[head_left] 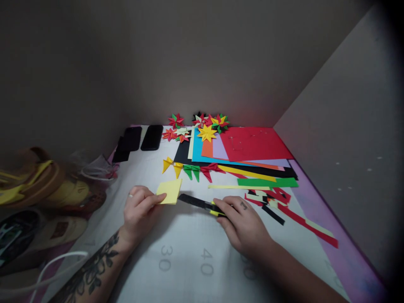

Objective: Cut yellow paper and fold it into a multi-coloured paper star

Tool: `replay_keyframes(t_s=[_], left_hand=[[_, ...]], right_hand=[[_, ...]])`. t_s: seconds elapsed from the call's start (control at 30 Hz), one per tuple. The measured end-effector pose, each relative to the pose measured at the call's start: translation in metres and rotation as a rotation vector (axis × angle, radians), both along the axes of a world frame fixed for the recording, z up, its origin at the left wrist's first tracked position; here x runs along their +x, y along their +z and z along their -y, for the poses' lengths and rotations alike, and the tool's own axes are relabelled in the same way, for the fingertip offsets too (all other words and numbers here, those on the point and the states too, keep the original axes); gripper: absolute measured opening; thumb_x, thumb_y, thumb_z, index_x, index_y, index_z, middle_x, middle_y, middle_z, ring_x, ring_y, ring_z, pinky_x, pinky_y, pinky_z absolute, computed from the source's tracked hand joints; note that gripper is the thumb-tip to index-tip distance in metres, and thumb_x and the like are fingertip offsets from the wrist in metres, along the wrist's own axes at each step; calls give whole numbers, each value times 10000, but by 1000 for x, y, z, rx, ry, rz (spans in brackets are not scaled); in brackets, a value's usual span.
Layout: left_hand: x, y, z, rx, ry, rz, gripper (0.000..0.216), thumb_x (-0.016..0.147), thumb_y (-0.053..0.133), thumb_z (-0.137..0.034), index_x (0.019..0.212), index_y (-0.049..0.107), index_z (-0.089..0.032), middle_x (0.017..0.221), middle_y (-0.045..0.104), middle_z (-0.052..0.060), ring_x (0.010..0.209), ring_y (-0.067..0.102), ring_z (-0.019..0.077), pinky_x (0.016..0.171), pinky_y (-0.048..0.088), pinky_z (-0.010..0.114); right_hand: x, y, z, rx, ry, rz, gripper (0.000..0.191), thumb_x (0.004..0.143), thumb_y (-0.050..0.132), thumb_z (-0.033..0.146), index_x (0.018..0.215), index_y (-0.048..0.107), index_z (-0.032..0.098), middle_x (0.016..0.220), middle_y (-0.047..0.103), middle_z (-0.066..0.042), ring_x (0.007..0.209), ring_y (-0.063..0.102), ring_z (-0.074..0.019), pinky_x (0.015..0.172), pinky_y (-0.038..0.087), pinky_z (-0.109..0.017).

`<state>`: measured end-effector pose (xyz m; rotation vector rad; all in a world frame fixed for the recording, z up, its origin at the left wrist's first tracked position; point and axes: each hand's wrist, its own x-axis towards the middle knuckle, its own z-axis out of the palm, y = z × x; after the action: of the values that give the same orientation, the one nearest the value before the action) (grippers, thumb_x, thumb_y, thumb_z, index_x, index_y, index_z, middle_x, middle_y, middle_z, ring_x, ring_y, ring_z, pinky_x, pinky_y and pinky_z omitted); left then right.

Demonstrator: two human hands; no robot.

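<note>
My left hand [139, 210] pinches a small yellow paper square [170, 191] by its lower left corner, just above the white cutting mat [176, 252]. My right hand [241, 221] is closed round a black and yellow utility knife [197, 203], whose tip points left towards the square's lower right edge. Beyond the square lie folded paper points in yellow, green and red [189, 168].
A fanned stack of coloured sheets [249, 147] lies at the back right, with several folded paper stars [206, 126] behind it. Paper strips and offcuts [284, 206] lie right of my right hand. Two dark phones [142, 138] rest at the back left. Shoes [41, 189] sit at the left.
</note>
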<state>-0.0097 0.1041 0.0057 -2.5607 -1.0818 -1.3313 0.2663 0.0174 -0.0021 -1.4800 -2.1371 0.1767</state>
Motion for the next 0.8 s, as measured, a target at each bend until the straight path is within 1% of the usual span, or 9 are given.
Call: replay_keyframes(t_s=[0.1,0.2,0.3,0.4,0.5,0.57,0.63,0.7,0.8], left_hand=[[-6,-6,0,89,4,-100,191,780,654,-123,916,645,-258,628,538,-25,614,509,134,607,391,289],[-7,-8,0,125,-45,-266,236,804,625,-113,992,619,-256,639,558,-18,642,498,147,627,385,297],[1,-8,2,119,-119,-485,151,853,540,-103,908,620,-218,628,559,-3,629,484,155,604,365,298],[11,-9,5,-12,-163,-631,172,883,497,-165,746,599,-188,628,551,20,612,489,162,548,339,289],[15,-12,6,-292,-226,-664,244,884,508,-339,724,600,-180,691,574,40,636,525,170,548,371,278],[15,-14,6,-459,-247,-616,235,907,456,-323,852,637,-183,764,599,47,681,559,167,593,412,269],[15,-16,3,-556,-222,-559,261,916,410,-229,1045,636,-209,826,610,49,707,574,163,620,427,262],[15,-17,0,-580,-174,-537,335,898,417,-197,1173,602,-250,855,609,52,713,569,173,610,421,263],[16,-15,-6,-551,-140,-570,376,875,461,-231,1225,586,-287,847,591,53,709,540,183,616,409,273]], right_hand=[[0,3,-1,-34,18,47,338,856,473,173,1179,573,161,986,601,-128,900,560,-249,782,490,-403],[0,3,-4,-89,42,88,335,847,484,159,1167,583,164,988,608,-124,918,562,-245,798,482,-392],[1,-2,-10,-165,59,125,333,846,500,147,1168,584,167,1001,613,-117,944,557,-244,823,469,-394],[2,-7,-20,-236,79,180,316,843,527,138,1148,597,175,1003,614,-107,955,549,-247,847,451,-409],[2,-9,-27,-238,109,221,313,842,548,140,1146,602,192,1014,608,-101,971,536,-246,873,427,-415],[2,-10,-30,-229,130,236,319,846,553,147,1158,597,197,1022,605,-98,978,530,-246,878,417,-412],[1,-10,-30,-221,140,249,328,847,557,154,1170,591,196,1025,604,-99,980,527,-248,877,413,-413],[-1,-11,-31,-210,146,261,334,844,559,155,1174,591,194,1025,603,-105,982,525,-250,874,411,-418],[-5,-11,-32,-204,165,266,340,845,561,157,1183,589,186,1013,602,-113,984,523,-250,867,412,-415]])
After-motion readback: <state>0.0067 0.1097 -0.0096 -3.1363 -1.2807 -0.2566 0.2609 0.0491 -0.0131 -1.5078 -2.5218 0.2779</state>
